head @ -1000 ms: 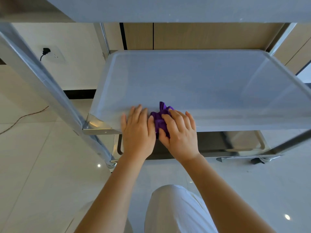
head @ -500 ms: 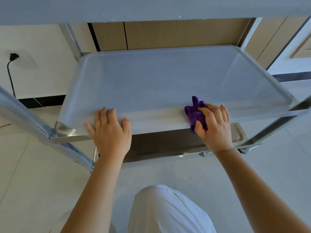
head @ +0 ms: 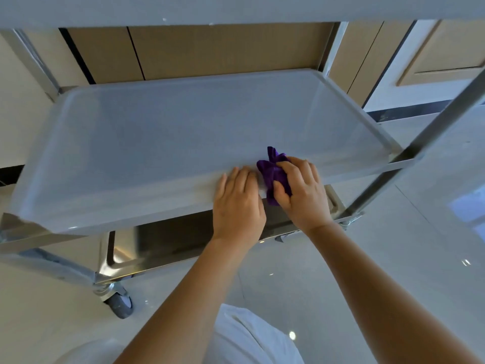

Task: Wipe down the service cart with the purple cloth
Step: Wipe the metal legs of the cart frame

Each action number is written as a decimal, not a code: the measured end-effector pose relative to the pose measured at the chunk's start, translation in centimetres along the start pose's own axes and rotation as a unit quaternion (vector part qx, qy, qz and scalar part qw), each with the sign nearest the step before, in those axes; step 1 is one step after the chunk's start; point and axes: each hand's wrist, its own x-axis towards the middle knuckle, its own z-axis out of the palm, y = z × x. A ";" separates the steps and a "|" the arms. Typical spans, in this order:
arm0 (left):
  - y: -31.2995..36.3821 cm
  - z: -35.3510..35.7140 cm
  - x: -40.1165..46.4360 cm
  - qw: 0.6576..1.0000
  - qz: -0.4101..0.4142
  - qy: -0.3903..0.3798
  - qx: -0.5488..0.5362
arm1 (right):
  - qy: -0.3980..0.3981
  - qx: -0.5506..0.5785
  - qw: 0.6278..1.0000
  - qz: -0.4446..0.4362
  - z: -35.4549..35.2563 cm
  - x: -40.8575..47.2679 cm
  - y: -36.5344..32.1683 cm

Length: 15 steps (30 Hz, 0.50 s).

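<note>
The right hand (head: 301, 195) has its fingers and thumb curled round a crumpled purple cloth (head: 274, 170), pressing it onto the near rim of the middle shelf (head: 170, 143), a matt grey metal tray with a raised edge, on a steel service cart (head: 409, 151). The left hand (head: 237, 203) lies just beside it, flat and holding nothing, straight fingers resting on the same rim; its fingertips come close to the cloth. Above the hands runs the underside of the cart's top shelf (head: 236, 7). Below the middle shelf shows a shiny lower shelf (head: 123, 254), and a grey caster wheel (head: 119, 303) stands on the pale glossy tiled floor (head: 393, 258). Behind the cart are brown wooden panels (head: 223, 48).
</note>
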 end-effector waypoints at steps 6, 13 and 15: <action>-0.7 0.8 -0.3 0.999 0.034 0.001 0.043 | 0.011 -0.024 0.999 0.019 -1.5 -0.1 3.5; -0.9 1.1 -0.3 0.998 0.018 -0.011 0.054 | -0.019 -0.060 0.989 0.137 -4.6 0.2 9.0; -0.2 0.9 0.0 0.998 -0.005 -0.018 0.057 | -0.015 -0.058 0.984 0.169 -4.9 0.3 9.7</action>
